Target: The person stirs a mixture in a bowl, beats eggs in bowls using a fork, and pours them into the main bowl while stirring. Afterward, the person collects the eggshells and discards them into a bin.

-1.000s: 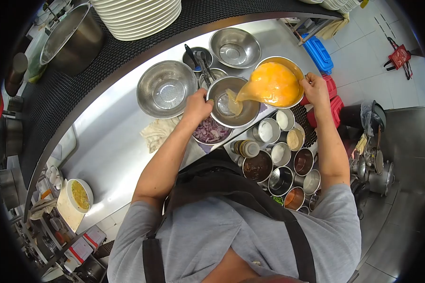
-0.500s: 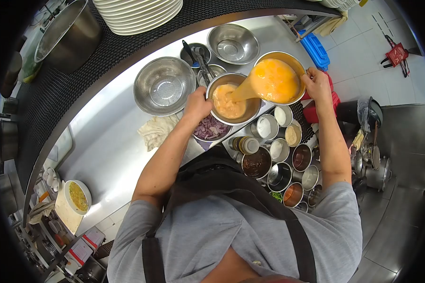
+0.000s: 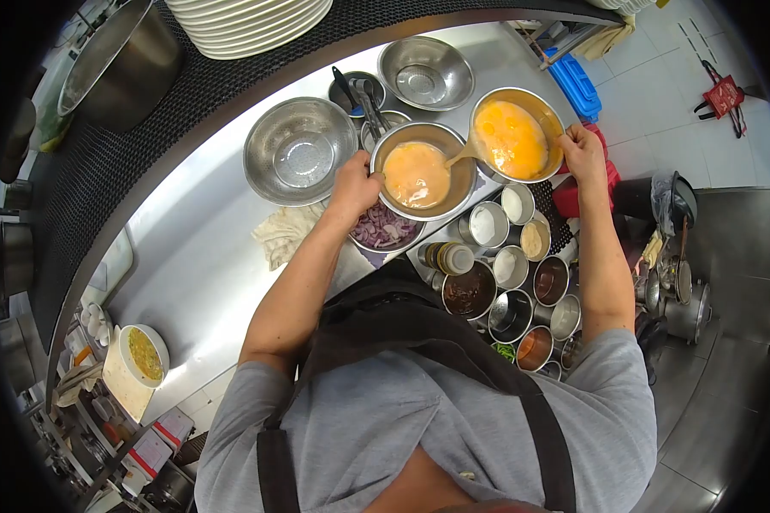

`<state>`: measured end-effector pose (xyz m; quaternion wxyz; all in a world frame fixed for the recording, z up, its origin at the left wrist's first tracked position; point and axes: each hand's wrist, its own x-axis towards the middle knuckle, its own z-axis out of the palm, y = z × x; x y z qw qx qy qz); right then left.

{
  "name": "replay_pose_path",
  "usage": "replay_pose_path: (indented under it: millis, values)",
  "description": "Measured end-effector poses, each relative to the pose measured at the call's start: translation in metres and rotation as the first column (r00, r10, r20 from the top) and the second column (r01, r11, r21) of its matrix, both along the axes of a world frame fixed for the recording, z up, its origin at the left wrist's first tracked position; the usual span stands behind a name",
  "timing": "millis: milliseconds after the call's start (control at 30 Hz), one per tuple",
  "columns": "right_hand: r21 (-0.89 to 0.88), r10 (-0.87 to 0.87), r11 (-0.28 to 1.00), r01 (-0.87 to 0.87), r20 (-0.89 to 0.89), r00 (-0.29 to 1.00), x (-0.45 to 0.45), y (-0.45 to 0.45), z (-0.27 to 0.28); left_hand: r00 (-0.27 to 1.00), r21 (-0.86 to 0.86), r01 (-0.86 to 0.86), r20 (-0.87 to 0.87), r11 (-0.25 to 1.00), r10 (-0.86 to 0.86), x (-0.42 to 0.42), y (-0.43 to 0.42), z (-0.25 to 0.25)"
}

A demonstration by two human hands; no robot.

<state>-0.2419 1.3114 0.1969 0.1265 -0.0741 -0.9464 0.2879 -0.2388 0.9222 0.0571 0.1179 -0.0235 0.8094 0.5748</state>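
Note:
My left hand (image 3: 358, 184) grips the left rim of a steel bowl (image 3: 460, 184) that holds pale orange egg liquid (image 3: 417, 174). My right hand (image 3: 583, 154) is closed on the right side of a second steel bowl (image 3: 547, 109), tilted toward the first. Whole yolks and egg liquid (image 3: 511, 141) lie in it, and a thin stream runs from its lip into the left bowl. Partly under the left bowl sits a bowl of sliced red onion (image 3: 385, 229). A perforated steel bowl (image 3: 301, 152) stands just left of my left hand.
Several metal containers (image 3: 510, 316) of seasonings and sauces stand at the near right, beside a stacked jar (image 3: 447, 257). Farther back are a steel bowl (image 3: 426, 74) and a small pot with utensils (image 3: 361, 92). A cloth (image 3: 284, 237) lies left of the onions. Stacked plates (image 3: 246, 24) occupy the shelf.
The left bowl has filled with egg liquid. The right bowl has shifted slightly right, its contents are lower, and the stream has become thinner and shorter.

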Motion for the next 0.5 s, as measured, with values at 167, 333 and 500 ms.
replay_pose_path:
  millis: [167, 333, 500]
  values:
    - [-0.161, -0.034, 0.986, 0.040, 0.042, 0.999, 0.006, 0.001, -0.014, 0.999, 0.063, -0.048, 0.017, 0.997, 0.047, 0.004, -0.005, 0.007]
    - [-0.413, -0.048, 0.909, 0.050, 0.015, 0.999, 0.013, 0.006, -0.058, 0.993, 0.095, -0.080, 0.089, 0.992, 0.071, 0.006, -0.013, 0.022]
    - [-0.433, -0.108, 0.893, 0.120, 0.052, 0.993, 0.018, 0.019, -0.124, 0.989, 0.131, -0.107, 0.116, 0.985, 0.092, 0.004, -0.020, 0.044]
